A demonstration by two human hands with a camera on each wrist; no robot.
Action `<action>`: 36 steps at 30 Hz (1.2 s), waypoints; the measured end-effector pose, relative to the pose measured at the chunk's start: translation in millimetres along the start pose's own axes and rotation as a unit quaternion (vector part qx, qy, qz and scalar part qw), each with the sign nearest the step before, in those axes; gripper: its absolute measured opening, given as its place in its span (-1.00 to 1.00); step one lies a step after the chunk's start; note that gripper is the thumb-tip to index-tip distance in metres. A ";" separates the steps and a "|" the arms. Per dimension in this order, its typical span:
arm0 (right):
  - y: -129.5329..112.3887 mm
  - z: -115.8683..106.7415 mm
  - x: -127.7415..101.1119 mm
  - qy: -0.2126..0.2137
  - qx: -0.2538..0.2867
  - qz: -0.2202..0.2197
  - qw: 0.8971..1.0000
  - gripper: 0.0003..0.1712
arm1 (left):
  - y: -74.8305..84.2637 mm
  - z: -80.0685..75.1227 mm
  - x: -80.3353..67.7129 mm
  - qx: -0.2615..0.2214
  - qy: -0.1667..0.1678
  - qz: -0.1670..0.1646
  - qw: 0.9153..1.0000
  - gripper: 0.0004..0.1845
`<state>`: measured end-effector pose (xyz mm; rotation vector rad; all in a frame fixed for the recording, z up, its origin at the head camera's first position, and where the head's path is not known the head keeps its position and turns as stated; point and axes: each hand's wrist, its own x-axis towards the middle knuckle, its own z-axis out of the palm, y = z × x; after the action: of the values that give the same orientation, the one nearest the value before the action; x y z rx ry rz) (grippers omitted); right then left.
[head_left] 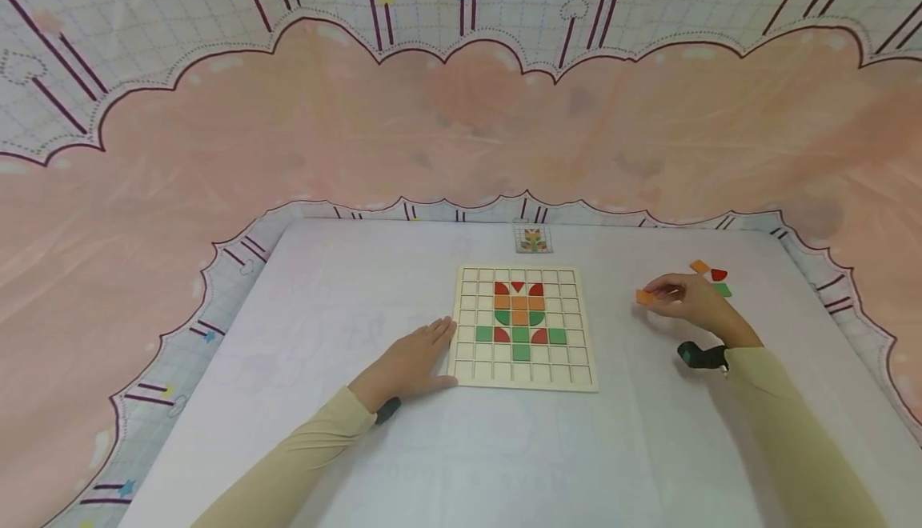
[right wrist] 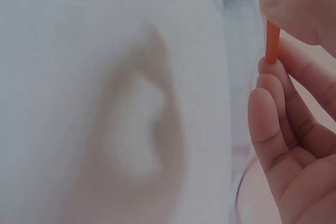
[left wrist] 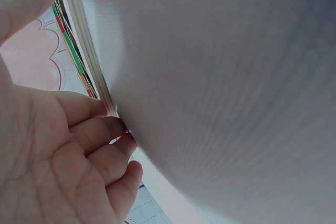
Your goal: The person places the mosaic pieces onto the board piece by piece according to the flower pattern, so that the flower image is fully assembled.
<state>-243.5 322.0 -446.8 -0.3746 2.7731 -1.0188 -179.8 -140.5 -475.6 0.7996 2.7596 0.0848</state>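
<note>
A wooden grid board (head_left: pixel 526 326) lies mid-table, with red, orange and green tiles forming a flower in its cells. My left hand (head_left: pixel 418 356) rests flat on the table, its straight fingers touching the board's left edge (left wrist: pixel 89 59). To the right of the board, my right hand (head_left: pixel 680 298) pinches a thin orange tile (head_left: pixel 644 297) between thumb and fingers, just above the table. The right wrist view shows that orange tile (right wrist: pixel 271 30) edge-on in the pinch.
Loose orange, red and green tiles (head_left: pixel 713 276) lie behind the right hand. A small picture card (head_left: pixel 534 239) of the flower sits beyond the board. The white table (head_left: pixel 504 448) stands on a pink and grid-patterned cloth (head_left: pixel 144 192).
</note>
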 end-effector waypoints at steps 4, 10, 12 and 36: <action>-24.7 18.1 7.6 -0.004 -0.007 -0.023 1.000 -0.64 | 0.1 -0.2 -0.1 -0.001 0.002 0.003 1.000 -0.05; -53.6 46.0 14.4 -0.027 0.014 -0.073 0.997 -0.70 | 0.2 -1.8 -0.9 0.004 0.003 0.005 1.000 -0.06; -62.2 55.8 15.0 -0.037 0.023 -0.084 0.996 -0.70 | 0.4 -2.7 -1.2 0.002 0.004 0.007 1.000 -0.06; -105.0 118.3 13.9 -0.111 -0.008 -0.102 0.988 -0.71 | 1.0 -3.7 -1.2 -0.003 0.006 0.010 1.000 -0.07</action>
<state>-210.1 168.3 -468.3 -0.7408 2.5841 -0.9313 -179.3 -140.2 -471.6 0.8267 2.7616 0.1009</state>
